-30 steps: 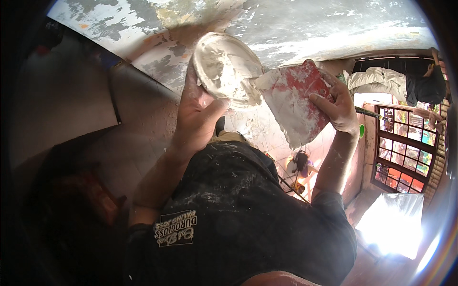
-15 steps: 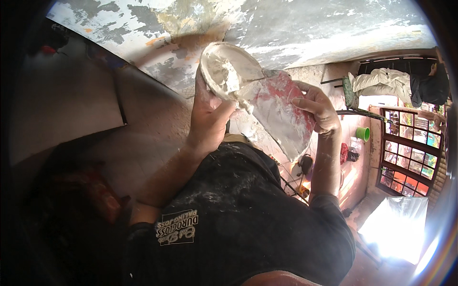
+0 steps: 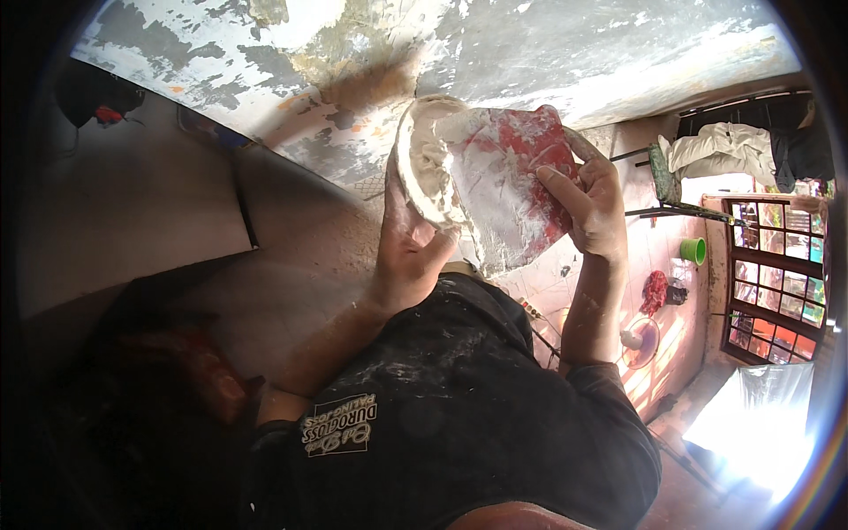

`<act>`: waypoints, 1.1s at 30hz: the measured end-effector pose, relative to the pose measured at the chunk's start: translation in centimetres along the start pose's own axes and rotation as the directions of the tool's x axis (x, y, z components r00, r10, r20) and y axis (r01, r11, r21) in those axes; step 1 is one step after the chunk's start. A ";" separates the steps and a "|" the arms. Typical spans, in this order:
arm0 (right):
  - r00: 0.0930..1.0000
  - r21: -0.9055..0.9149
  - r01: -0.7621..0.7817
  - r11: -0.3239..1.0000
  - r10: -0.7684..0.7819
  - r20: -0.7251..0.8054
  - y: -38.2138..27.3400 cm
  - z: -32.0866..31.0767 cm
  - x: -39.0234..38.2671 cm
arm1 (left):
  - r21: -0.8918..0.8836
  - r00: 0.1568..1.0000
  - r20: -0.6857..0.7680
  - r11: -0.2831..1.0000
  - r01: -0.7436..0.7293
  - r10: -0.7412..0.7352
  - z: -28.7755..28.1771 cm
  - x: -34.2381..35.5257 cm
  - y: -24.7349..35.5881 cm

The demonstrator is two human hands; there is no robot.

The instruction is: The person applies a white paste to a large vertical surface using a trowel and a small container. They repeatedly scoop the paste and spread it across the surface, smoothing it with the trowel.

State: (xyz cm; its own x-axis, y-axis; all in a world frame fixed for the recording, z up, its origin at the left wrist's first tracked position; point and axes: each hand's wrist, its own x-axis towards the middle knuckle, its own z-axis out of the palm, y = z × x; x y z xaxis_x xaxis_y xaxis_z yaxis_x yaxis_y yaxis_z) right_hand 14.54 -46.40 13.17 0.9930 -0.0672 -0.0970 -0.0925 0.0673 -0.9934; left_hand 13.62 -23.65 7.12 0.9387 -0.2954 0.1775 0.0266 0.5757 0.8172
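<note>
My left hand (image 3: 411,252) is closed round a round, pale container (image 3: 427,172) smeared with thick white putty. My right hand (image 3: 590,199) grips a broad red scraper (image 3: 530,163), its face coated in white paste. The scraper's leading edge overlaps the right side of the container, hiding part of it. Both hands are in front of my dark, dust-marked shirt, just below a mottled white and grey wall surface (image 3: 565,44) with patchy paint.
Another person in light trousers (image 3: 720,150) and a dark top is at the upper right, by a dark metal frame (image 3: 671,212). Below are a green bucket (image 3: 692,252), red cloth (image 3: 654,291), a barred window (image 3: 776,278) and a bright plastic sheet (image 3: 751,424). Dark panels (image 3: 141,194) fill the left.
Both hands have shifted right and down with the container. The scraper has swung from the container's right side to across its opening, and more of the bucket and red cloth now shows.
</note>
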 end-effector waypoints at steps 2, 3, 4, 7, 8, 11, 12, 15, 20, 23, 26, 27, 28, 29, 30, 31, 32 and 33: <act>1.000 -0.083 0.014 0.996 -0.014 0.011 -0.3 -0.1 0.0 | 0.027 1.000 0.027 1.000 0.008 -0.009 0.1 -0.1 0.2; 0.999 -0.110 0.031 0.993 -0.029 0.014 -0.3 -0.3 0.0 | 0.039 0.999 0.039 0.999 0.012 -0.014 0.1 -0.1 0.2; 0.999 -0.137 0.047 0.989 -0.045 0.018 -0.4 -0.4 0.0 | 0.043 0.997 0.069 0.999 0.021 -0.024 0.0 -0.2 0.2; 0.997 -0.166 0.071 0.984 -0.069 0.018 -0.5 0.0 0.0 | 0.065 0.991 0.130 0.998 0.022 -0.031 -0.5 -0.5 -0.1; 0.997 -0.167 0.075 0.983 -0.073 0.016 -0.5 0.2 0.0 | 0.078 0.991 0.132 0.997 0.010 -0.021 -0.4 -0.6 -0.3; 0.996 -0.144 0.091 0.985 -0.093 -0.006 -0.2 0.7 0.2 | 0.119 0.980 0.200 0.993 -0.017 -0.007 -0.7 -0.7 -0.6; 0.996 -0.136 0.093 0.986 -0.095 -0.006 -0.2 0.8 0.3 | 0.133 0.973 0.232 0.991 -0.026 -0.005 -0.8 -0.6 -0.6; 0.993 -0.136 0.114 0.984 -0.117 -0.014 -0.2 1.2 0.5 | 0.260 0.964 0.267 0.962 -0.085 0.013 -1.2 -0.9 -0.9; 0.987 -0.301 0.154 0.941 -0.158 0.012 -1.1 1.0 1.0 | 0.261 0.959 0.282 0.964 -0.056 -0.021 -1.5 -0.9 -1.2; 0.971 -0.267 0.233 0.935 -0.239 0.009 -1.0 1.5 1.5 | 0.198 0.957 0.288 0.980 -0.029 -0.030 -1.5 -1.2 -2.1; 0.964 -0.278 0.257 0.926 -0.266 0.004 -0.8 1.4 1.8 | 0.250 0.951 0.303 0.968 -0.022 -0.057 -1.5 -1.1 -2.4; 0.964 -0.281 0.257 0.925 -0.268 -0.001 -0.8 1.4 1.8 | 0.283 0.948 0.309 0.959 -0.020 -0.071 -1.5 -1.1 -2.5; 0.964 -0.279 0.252 0.926 -0.267 -0.015 -0.8 1.4 1.8 | 0.285 0.956 0.285 0.958 -0.011 -0.073 -1.6 -1.2 -2.8; 0.964 -0.278 0.247 0.928 -0.266 -0.030 -0.9 1.6 1.8 | 0.287 0.962 0.261 0.958 -0.002 -0.076 -1.6 -1.4 -3.3; 0.969 -0.222 0.228 0.948 -0.244 -0.046 -0.8 1.7 1.9 | 0.288 0.968 0.238 0.958 0.007 -0.078 -1.6 -1.6 -3.7; 0.974 -0.165 0.208 0.964 -0.221 -0.060 -0.4 1.9 1.9 | 0.297 0.970 0.228 0.955 0.012 -0.084 -1.8 -1.7 -3.9; 0.977 -0.107 0.190 0.976 -0.199 -0.073 0.0 1.9 2.0 | 0.307 0.971 0.220 0.952 0.017 -0.088 -1.9 -1.6 -4.0; 0.984 -0.010 0.164 0.986 -0.164 -0.069 0.6 1.7 2.3 | 0.317 0.973 0.212 0.948 0.021 -0.092 -2.0 -1.7 -4.1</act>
State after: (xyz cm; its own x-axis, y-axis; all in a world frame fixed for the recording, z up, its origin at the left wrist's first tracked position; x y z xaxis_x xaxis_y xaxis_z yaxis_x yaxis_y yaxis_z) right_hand 16.89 -44.77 12.45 0.9873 -0.1458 0.0635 0.0708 0.0455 -0.9964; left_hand 12.64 -23.97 2.39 0.8380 -0.5020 0.2136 -0.0640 0.2983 0.9523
